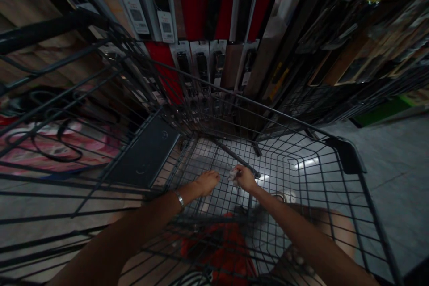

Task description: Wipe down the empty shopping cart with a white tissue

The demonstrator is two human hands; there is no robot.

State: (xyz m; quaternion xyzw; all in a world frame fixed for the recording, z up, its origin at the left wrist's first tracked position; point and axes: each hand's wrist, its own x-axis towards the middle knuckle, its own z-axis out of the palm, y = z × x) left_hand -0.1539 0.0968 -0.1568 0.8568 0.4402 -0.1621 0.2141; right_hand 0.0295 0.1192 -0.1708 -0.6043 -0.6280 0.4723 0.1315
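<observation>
Both my arms reach down into a dark wire shopping cart (338, 196). My left hand (208, 182), with a metal bracelet on its wrist, lies palm down on the wire bottom of the cart, fingers together. My right hand (245, 178) is a little to the right of it, closed on a small crumpled white cloth (232, 174) pressed against the wire grid. The two hands are a short gap apart. The picture is dim and slightly blurred.
A second wire cart (50, 111) stands at the left, with black cables over pink cloth behind it. A dark panel (144, 154) leans by the cart's left wall. Shelves of hanging packaged goods (201, 62) fill the back. Grey tiled floor (395, 161) lies at the right.
</observation>
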